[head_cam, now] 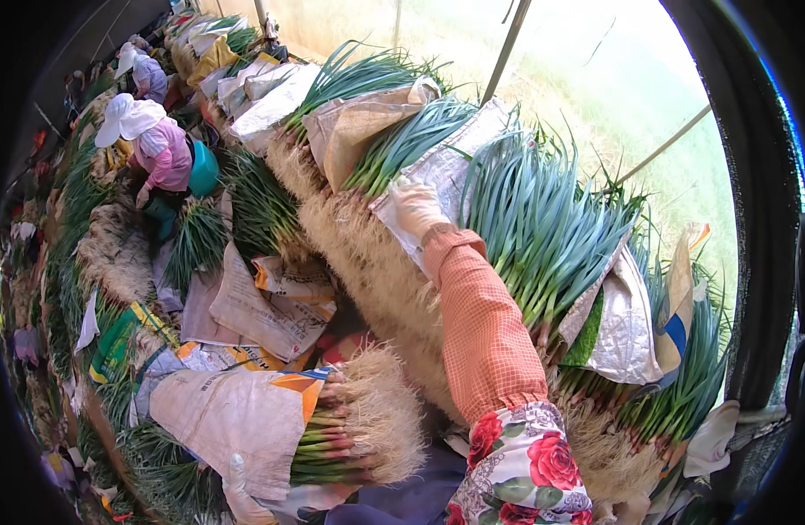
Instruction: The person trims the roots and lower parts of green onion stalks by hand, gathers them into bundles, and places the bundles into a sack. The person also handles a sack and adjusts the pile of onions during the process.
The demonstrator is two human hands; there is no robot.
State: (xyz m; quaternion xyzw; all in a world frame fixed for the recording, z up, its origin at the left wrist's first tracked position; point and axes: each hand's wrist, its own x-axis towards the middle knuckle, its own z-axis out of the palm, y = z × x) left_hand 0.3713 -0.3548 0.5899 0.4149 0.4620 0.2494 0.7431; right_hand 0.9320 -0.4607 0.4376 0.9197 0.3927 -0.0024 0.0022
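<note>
My left hand, in a pale glove, holds a bundle wrapped in a whitish woven sack from below, thumb against the sack. Out of its right end show green and reddish stems of spring onions and a thick tuft of pale roots. Stretched forward, my right hand, gloved too, lies over a white woven sack among the stacked bundles. Spring onion stems lie just beyond its fingertips. The fingers are partly hidden, so whether they grip the sack cannot be told.
A long row of root-ended bundles runs diagonally past me, with leafy spring onions on the right. Folded printed sacks lie left of centre. A person in a white hat bends over bundles at upper left; others are farther back. Slanting poles stand behind.
</note>
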